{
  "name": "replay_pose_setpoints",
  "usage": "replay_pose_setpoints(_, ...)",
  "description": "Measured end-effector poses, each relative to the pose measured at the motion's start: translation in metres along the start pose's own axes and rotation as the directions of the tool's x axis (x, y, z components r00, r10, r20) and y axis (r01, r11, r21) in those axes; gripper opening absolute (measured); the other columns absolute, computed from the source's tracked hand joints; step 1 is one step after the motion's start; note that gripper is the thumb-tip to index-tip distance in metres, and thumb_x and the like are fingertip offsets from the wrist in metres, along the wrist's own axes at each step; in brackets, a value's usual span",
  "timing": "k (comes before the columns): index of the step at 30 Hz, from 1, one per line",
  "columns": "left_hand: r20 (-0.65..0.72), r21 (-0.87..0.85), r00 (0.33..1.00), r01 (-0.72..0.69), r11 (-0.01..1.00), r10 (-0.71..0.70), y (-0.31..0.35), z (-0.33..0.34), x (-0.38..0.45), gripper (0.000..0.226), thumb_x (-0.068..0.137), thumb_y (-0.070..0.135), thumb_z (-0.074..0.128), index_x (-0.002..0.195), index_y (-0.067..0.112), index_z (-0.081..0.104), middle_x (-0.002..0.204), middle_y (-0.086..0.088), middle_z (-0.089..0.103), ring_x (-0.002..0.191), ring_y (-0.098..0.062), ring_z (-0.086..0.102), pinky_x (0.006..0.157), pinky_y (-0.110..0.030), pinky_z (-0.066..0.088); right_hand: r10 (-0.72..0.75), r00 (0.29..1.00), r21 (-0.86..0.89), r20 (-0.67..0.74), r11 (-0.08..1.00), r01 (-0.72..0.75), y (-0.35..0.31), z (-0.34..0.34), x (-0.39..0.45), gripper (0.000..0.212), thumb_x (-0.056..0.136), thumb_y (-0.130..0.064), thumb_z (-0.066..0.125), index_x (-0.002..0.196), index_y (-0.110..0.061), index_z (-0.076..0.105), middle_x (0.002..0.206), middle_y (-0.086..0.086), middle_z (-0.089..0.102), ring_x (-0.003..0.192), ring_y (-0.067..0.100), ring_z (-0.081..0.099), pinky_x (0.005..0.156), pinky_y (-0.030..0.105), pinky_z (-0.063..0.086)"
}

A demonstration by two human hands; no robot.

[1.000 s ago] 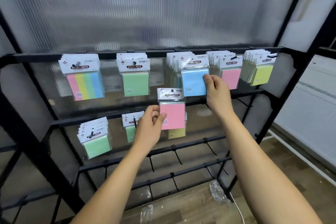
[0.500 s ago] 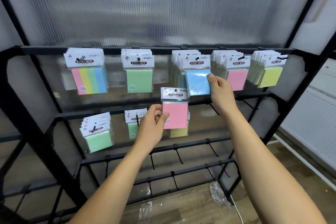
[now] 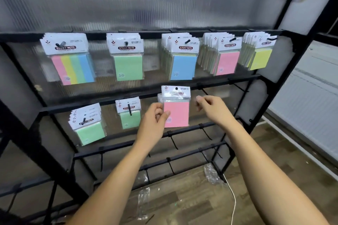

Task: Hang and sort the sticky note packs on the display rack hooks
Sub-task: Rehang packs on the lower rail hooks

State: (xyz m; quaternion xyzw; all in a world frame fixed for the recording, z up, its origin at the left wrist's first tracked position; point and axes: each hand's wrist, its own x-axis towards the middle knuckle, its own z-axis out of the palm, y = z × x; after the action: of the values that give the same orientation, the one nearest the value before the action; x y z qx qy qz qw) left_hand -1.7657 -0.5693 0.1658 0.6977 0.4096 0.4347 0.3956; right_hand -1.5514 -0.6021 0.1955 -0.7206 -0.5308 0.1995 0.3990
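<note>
Rack [image 3: 254, 78] black. Top row, left to right: striped pack [image 3: 73, 68] pink/yellow/green/blue, green pack [image 3: 128, 67], blue pack [image 3: 183, 67], pink pack [image 3: 226, 63], yellow pack [image 3: 260, 59]. Lower row: 2 green packs [image 3: 90, 132] [image 3: 130, 119], pink held pack [image 3: 178, 114]. Headers white w/ black label. Floor [image 3: 192, 197] brown wood grain.

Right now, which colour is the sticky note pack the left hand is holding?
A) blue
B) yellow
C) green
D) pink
D: the left hand pinches the left edge of a pink sticky note pack in front of the rack's second row, while the blue pack hangs on the top row, untouched.
</note>
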Motion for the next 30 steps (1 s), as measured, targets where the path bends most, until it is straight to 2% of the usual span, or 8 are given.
replay_pose_setpoints(3, 0.029, -0.024, 1.0, -0.012, 1.0, 0.013, 0.004, 0.019, -0.001, 0.013, 0.098, 0.017, 0.059, 0.109, 0.014, 0.055, 0.084, 0.001, 0.067, 0.07, 0.01, 0.057, 0.064, -0.006, 0.041, -0.022, 0.999, 0.05, 0.028, 0.999, 0.021, 0.014, 0.0, -0.025, 0.041, 0.101, -0.049, 0.047, 0.08, -0.021, 0.069, 0.077, -0.013, 0.071, 0.074, 0.007, 0.061, 0.069, 0.024, 0.044)
replay_pose_setpoints(6, 0.047, -0.043, 0.999, -0.015, 0.999, 0.017, 0.016, 0.041, 0.001, 0.012, 0.097, 0.019, 0.06, 0.108, 0.014, 0.056, 0.081, 0.007, 0.065, 0.067, 0.01, 0.056, 0.062, -0.006, 0.041, -0.073, 0.997, 0.101, 0.038, 0.992, 0.069, 0.024, -0.005, -0.036, 0.034, 0.099, -0.048, 0.051, 0.08, -0.024, 0.065, 0.069, -0.018, 0.063, 0.066, 0.0, 0.053, 0.062, 0.017, 0.04)
replay_pose_setpoints(10, 0.059, -0.048, 0.998, -0.015, 0.999, 0.018, 0.036, 0.069, 0.015, 0.015, 0.097, 0.025, 0.06, 0.109, 0.018, 0.055, 0.09, 0.007, 0.07, 0.069, 0.005, 0.06, 0.063, -0.011, 0.044, -0.112, 0.993, 0.169, -0.029, 0.979, 0.116, 0.033, -0.024, -0.028, 0.024, 0.098, -0.04, 0.057, 0.082, -0.023, 0.064, 0.066, -0.015, 0.06, 0.06, -0.002, 0.049, 0.058, 0.017, 0.038)
replay_pose_setpoints(14, 0.045, 0.063, 0.998, -0.049, 0.997, 0.046, 0.056, 0.096, 0.033, 0.018, 0.097, 0.031, 0.06, 0.11, 0.021, 0.056, 0.082, 0.012, 0.067, 0.075, -0.002, 0.061, 0.069, -0.021, 0.047, -0.133, 0.985, 0.213, -0.11, 0.965, 0.154, 0.043, -0.056, -0.009, 0.023, 0.098, -0.034, 0.061, 0.083, -0.016, 0.066, 0.063, -0.016, 0.06, 0.056, -0.004, 0.05, 0.055, 0.011, 0.036)
replay_pose_setpoints(19, 0.03, 0.239, 0.993, -0.119, 0.964, 0.115, 0.07, 0.124, 0.055, 0.017, 0.101, 0.03, 0.049, 0.115, 0.023, 0.057, 0.096, 0.011, 0.069, 0.094, -0.009, 0.061, 0.078, -0.032, 0.049, -0.135, 0.966, 0.303, -0.219, 0.932, 0.199, 0.059, -0.093, 0.02, 0.034, 0.097, -0.031, 0.062, 0.069, -0.012, 0.059, 0.058, -0.013, 0.053, 0.056, 0.002, 0.042, 0.054, 0.018, 0.032)
replay_pose_setpoints(22, 0.002, 0.317, 0.991, -0.124, 0.94, 0.13, 0.071, 0.141, 0.065, 0.011, 0.102, 0.03, 0.047, 0.106, 0.028, 0.057, 0.084, 0.017, 0.067, 0.089, -0.011, 0.058, 0.076, -0.034, 0.048, -0.153, 0.958, 0.338, -0.243, 0.912, 0.231, 0.067, -0.11, 0.036, 0.036, 0.099, -0.034, 0.059, 0.074, -0.007, 0.06, 0.065, 0.001, 0.055, 0.061, 0.007, 0.043, 0.058, 0.026, 0.034)
replay_pose_setpoints(25, -0.034, 0.336, 0.991, -0.111, 0.935, 0.13, 0.071, 0.156, 0.071, 0.009, 0.099, 0.029, 0.051, 0.096, 0.028, 0.06, 0.079, 0.016, 0.062, 0.078, -0.009, 0.051, 0.073, -0.034, 0.047, -0.195, 0.95, 0.376, -0.244, 0.884, 0.277, 0.068, -0.124, 0.052, 0.037, 0.099, -0.033, 0.059, 0.073, -0.007, 0.059, 0.065, 0.0, 0.05, 0.062, 0.01, 0.04, 0.06, 0.033, 0.036)
replay_pose_setpoints(30, -0.082, 0.351, 0.991, -0.069, 0.934, 0.104, 0.074, 0.175, 0.071, 0.01, 0.098, 0.027, 0.052, 0.092, 0.031, 0.059, 0.081, 0.011, 0.067, 0.072, -0.006, 0.049, 0.07, -0.031, 0.046, -0.284, 0.927, 0.383, -0.244, 0.85, 0.362, 0.06, -0.142, 0.073, 0.043, 0.1, -0.034, 0.057, 0.073, -0.001, 0.052, 0.065, 0.002, 0.039, 0.061, 0.01, 0.031, 0.057, 0.029, 0.025)
